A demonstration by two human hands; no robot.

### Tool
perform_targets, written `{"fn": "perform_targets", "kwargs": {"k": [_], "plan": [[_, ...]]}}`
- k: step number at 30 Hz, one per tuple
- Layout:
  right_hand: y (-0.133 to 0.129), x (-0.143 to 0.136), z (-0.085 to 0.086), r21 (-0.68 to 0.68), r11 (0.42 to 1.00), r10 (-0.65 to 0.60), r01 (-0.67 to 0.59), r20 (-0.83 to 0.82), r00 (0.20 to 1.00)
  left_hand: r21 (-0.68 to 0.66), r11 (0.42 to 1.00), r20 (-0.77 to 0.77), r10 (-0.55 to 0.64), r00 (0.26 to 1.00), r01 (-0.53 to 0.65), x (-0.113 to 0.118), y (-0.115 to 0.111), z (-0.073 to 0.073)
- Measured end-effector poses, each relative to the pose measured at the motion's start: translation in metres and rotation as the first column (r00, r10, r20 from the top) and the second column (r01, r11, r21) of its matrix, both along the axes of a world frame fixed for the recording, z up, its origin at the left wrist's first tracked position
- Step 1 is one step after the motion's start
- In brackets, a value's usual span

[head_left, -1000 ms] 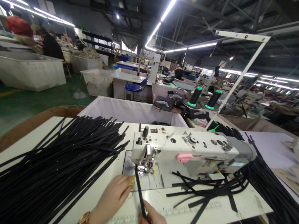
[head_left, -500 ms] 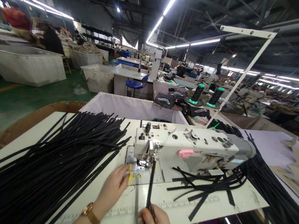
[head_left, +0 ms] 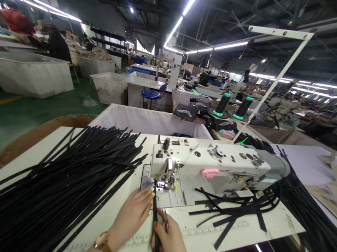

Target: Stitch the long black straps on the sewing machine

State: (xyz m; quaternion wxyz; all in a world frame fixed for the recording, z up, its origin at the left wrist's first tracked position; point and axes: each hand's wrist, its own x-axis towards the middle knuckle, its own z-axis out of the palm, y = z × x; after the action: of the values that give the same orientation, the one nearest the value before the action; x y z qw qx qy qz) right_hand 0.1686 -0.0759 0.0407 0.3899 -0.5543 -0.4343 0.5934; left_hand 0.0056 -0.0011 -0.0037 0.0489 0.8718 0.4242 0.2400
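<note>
A long narrow black strap [head_left: 155, 213] runs from under the presser foot [head_left: 162, 184] of a white sewing machine [head_left: 191, 160] towards me. My right hand [head_left: 170, 238] grips this strap between thumb and fingers and also holds small thread snips [head_left: 165, 218], blades pointing away from me. To the left of the strap, my left hand [head_left: 135, 208] lies with fingers stretched out, their tips at the strap's edge beside the foot. A watch [head_left: 102, 241] is on the left wrist. The strap's near end passes out of view below.
A big heap of black straps [head_left: 60, 179] covers the table's left side. Loose strap pieces [head_left: 232, 209] lie beneath the machine arm. Two black thread cones [head_left: 223, 103] stand behind it, near a white thread stand [head_left: 277, 83]. Beyond the table is a cloth-lined bin [head_left: 121, 115].
My right hand has moved up and slightly left, bringing the strap left to the presser foot. My left fingers have come against the strap's edge. The snips now show more plainly.
</note>
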Motion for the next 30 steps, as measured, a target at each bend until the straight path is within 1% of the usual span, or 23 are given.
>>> {"fn": "perform_targets", "kwargs": {"k": [6,11,13,17,19,25,30], "plan": [[0.004,0.0,0.0,-0.039,0.999,0.026,-0.024,0.039,0.999,0.022,1.0,-0.052,-0.011,0.999,0.012,0.001,0.0,0.001],[0.005,-0.001,0.0,-0.016,1.0,0.017,-0.016,0.045,0.999,0.051,0.999,-0.055,0.006,0.998,-0.003,0.002,0.0,0.0],[0.004,-0.002,-0.003,0.008,1.0,0.016,-0.017,0.038,0.999,0.063,0.998,-0.049,0.008,0.999,-0.004,0.003,0.0,0.0],[0.004,-0.004,-0.009,0.123,0.992,0.003,-0.008,0.039,0.999,0.075,0.997,-0.033,0.0,0.999,0.002,0.003,0.0,-0.002],[0.006,-0.005,-0.011,0.15,0.989,-0.004,-0.003,0.043,0.999,0.069,0.998,-0.034,0.008,0.999,-0.005,0.003,0.0,-0.002],[0.014,-0.003,-0.007,0.047,0.999,0.009,-0.009,0.017,1.0,0.05,0.999,-0.038,-0.004,0.999,0.006,0.003,0.002,-0.003],[0.014,-0.004,-0.003,0.056,0.998,0.004,-0.005,0.024,1.0,0.047,0.999,-0.007,-0.018,1.0,0.019,0.003,0.004,-0.003]]}}
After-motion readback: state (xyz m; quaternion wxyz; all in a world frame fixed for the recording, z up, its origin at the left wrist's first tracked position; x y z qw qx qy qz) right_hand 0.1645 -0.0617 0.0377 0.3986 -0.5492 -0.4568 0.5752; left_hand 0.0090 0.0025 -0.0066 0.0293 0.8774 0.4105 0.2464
